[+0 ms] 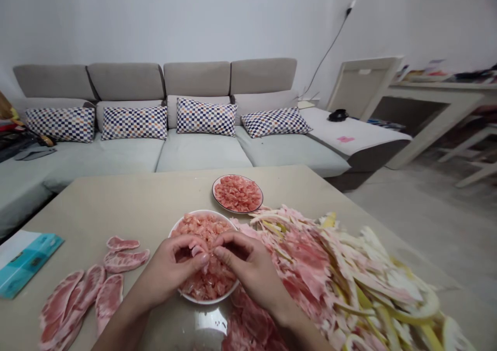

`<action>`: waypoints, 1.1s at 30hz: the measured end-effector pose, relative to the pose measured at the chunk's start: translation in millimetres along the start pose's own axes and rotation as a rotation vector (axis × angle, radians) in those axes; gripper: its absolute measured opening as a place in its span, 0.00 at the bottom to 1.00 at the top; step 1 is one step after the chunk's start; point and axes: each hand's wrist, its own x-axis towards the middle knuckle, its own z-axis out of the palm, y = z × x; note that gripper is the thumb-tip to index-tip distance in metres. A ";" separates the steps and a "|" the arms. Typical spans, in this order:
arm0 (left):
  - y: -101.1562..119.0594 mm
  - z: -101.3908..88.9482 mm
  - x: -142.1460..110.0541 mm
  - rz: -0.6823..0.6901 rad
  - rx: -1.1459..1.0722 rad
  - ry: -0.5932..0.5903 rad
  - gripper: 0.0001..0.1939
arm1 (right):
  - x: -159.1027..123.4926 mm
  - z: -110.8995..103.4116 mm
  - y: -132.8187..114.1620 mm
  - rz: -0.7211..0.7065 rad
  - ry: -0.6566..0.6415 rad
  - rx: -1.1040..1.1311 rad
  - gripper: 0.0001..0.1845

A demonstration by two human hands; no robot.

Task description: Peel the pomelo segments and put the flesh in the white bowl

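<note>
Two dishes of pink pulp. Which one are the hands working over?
The white bowl, directly under the left hand and right hand. The dark-rimmed plate sits farther forward, with neither hand on it.

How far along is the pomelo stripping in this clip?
Done: a plate is heaped with pink pomelo pulp, a white bowl is nearly full, and stripped membrane and rind pile up at right. In hand: the left hand and right hand pull pulp over the bowl. Remaining: several membrane-covered segments lie leftward.
</note>
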 end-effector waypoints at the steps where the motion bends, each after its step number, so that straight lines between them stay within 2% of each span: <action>1: 0.5 0.1 0.0 0.002 -0.003 -0.002 0.12 | -0.2 1.1 0.4 -0.002 0.009 -0.002 0.04; 6: 1.2 0.1 1.3 0.007 -0.018 0.031 0.14 | -3.9 5.1 0.4 -0.048 0.071 -0.048 0.04; 11: -3.5 -7.1 0.6 0.015 0.011 0.122 0.13 | -4.2 -5.0 -0.6 -0.124 0.237 -0.105 0.05; 13: -4.2 -8.7 0.4 0.011 0.001 0.141 0.13 | -1.7 -10.2 -1.6 -0.124 0.194 -0.148 0.04; 16: -2.5 -7.3 0.8 0.013 -0.011 0.112 0.12 | 2.0 -13.1 -3.1 -0.133 0.001 -0.218 0.06; 18: -0.8 -5.2 1.3 0.016 -0.005 0.089 0.12 | 3.0 -12.0 -3.7 -0.146 -0.058 -0.227 0.08; 22: 0.8 -1.2 1.7 0.001 0.016 0.090 0.10 | 0.6 -7.2 -3.8 -0.103 -0.026 -0.176 0.12; 25: 1.3 2.0 1.0 -0.011 0.033 0.109 0.09 | -2.6 -2.4 -3.0 -0.055 -0.039 -0.182 0.10; 27: 1.5 3.9 0.4 -0.016 0.046 0.128 0.08 | -4.2 1.1 -2.2 -0.078 -0.030 -0.220 0.12; 29: 1.6 5.2 0.0 -0.015 0.057 0.137 0.08 | -5.1 4.0 -1.4 -0.133 -0.013 -0.256 0.08; 31: 1.7 5.5 -0.4 -0.010 0.054 0.123 0.08 | -5.6 5.6 -0.4 -0.182 -0.013 -0.273 0.05; 33: 2.0 5.0 -0.8 -0.009 0.043 0.094 0.09 | -5.9 5.9 0.7 -0.208 -0.021 -0.276 0.07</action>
